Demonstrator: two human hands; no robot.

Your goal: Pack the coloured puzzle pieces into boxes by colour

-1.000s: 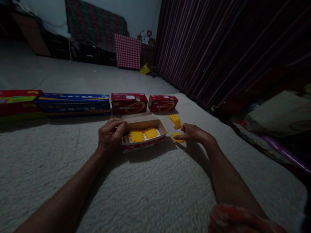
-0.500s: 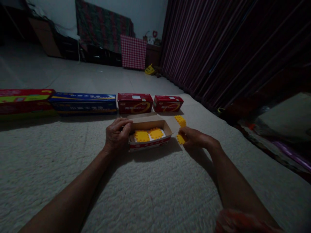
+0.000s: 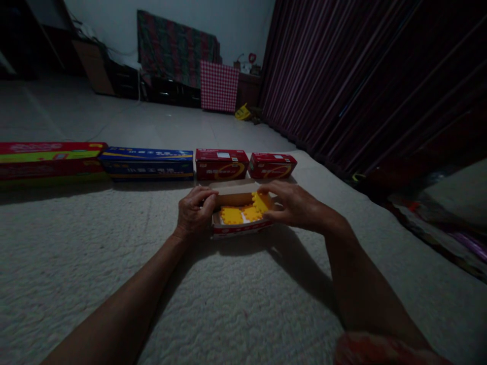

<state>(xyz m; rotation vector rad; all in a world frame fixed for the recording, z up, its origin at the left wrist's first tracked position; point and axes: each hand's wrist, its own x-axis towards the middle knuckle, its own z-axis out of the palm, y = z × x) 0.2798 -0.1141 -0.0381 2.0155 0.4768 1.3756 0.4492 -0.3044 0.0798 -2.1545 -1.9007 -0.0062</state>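
An open carton (image 3: pixel 243 231) with a red-and-white front stands on the pale quilted cover. Inside it lie yellow toothed pieces (image 3: pixel 231 215), with some white showing beneath them. My left hand (image 3: pixel 196 210) grips the carton's left end, thumb over the rim. Over the right end of the carton, my right hand (image 3: pixel 292 205) pinches a yellow toothed piece (image 3: pixel 262 202), which is tilted above the others.
Behind the carton stand two red boxes (image 3: pixel 221 165) (image 3: pixel 273 166), a blue box (image 3: pixel 148 163) and a long red-and-green box (image 3: pixel 51 161) in a row. A purple curtain (image 3: pixel 323 66) hangs at the right.
My right hand has moved from the cover beside the carton to above its right end, bringing a yellow piece. My left hand still grips the carton. The view has shifted slightly.
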